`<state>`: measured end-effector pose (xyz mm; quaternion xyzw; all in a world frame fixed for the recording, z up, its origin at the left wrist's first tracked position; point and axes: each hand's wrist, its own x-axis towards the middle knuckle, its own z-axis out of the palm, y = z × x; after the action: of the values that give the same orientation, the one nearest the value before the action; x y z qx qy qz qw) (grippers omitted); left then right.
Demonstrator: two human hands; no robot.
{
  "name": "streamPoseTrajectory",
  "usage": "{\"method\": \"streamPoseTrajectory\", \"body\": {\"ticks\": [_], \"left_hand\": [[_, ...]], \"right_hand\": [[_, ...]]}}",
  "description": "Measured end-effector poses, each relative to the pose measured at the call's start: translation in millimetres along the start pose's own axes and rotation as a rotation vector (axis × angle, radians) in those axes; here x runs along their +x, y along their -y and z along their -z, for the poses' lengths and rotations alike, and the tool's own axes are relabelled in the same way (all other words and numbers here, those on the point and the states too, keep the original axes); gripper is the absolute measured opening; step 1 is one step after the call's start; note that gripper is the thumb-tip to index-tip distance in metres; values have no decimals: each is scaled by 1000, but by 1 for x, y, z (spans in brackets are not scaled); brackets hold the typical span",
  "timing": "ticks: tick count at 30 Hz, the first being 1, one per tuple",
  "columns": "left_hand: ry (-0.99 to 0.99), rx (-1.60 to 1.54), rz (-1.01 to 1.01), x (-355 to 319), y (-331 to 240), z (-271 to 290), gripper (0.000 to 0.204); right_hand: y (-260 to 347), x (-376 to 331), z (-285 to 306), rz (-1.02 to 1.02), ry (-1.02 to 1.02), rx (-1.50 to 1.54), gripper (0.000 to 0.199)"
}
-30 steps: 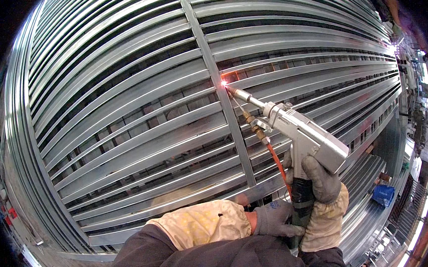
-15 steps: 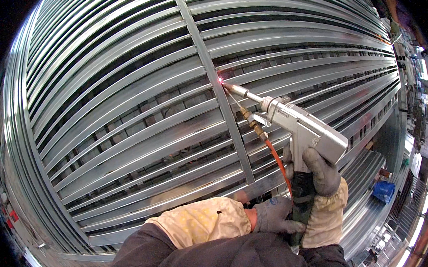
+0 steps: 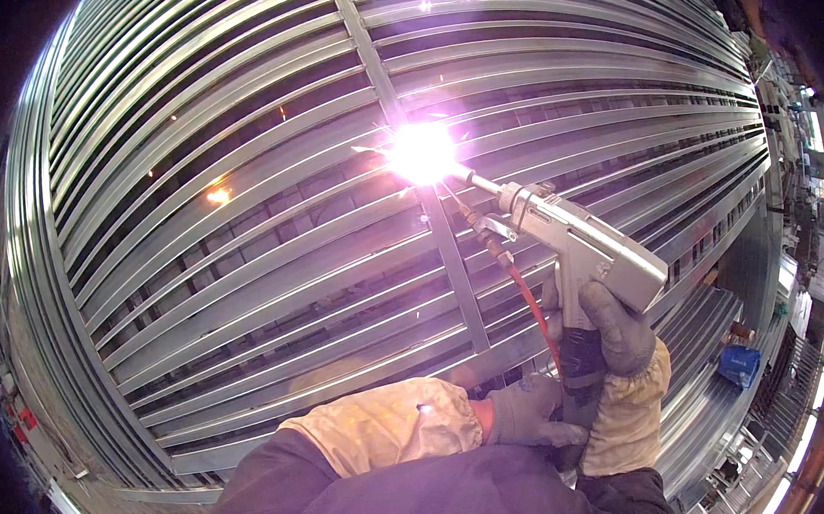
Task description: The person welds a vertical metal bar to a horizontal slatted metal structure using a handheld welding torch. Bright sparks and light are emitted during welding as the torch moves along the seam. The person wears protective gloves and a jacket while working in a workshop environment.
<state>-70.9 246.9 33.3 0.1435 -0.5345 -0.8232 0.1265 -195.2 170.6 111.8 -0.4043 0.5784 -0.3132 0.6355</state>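
Head view: right hand (image 3: 618,338), gloved, wrapped tight around the grip of a grey welding gun (image 3: 578,241). Left hand (image 3: 533,411), gloved, clasps the grip's base just below. Gun angles up-left; its nozzle meets the frame's central upright bar (image 3: 451,264) at a white flare (image 3: 421,151).

White glare (image 3: 421,151) at frame centre hides the torch (image 3: 574,246) tip; the blue box (image 3: 740,365) at lower right is too small to make out.

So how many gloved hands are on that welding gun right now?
2. The right hand wraps the welding gun at its grip; the left hand steadies the grip's lower end beside it.
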Motion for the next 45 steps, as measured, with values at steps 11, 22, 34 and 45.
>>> {"method": "streamPoseTrajectory", "body": {"ticks": [11,22,34,45], "left_hand": [[-106,5,-235,14,47,-27,56],[-41,-52,-206,17,51,-28,55],[-16,-43,-89,1,10,-10,52],[34,77,-8,1,3,-6,55]], "right_hand": [[-4,-2,-2,-7,-21,-3,48],[-4,-5,4,-52,20,95,42],[-8,-5,6,-10,57,109,50],[-5,-9,4,-45,34,107,49]]}}
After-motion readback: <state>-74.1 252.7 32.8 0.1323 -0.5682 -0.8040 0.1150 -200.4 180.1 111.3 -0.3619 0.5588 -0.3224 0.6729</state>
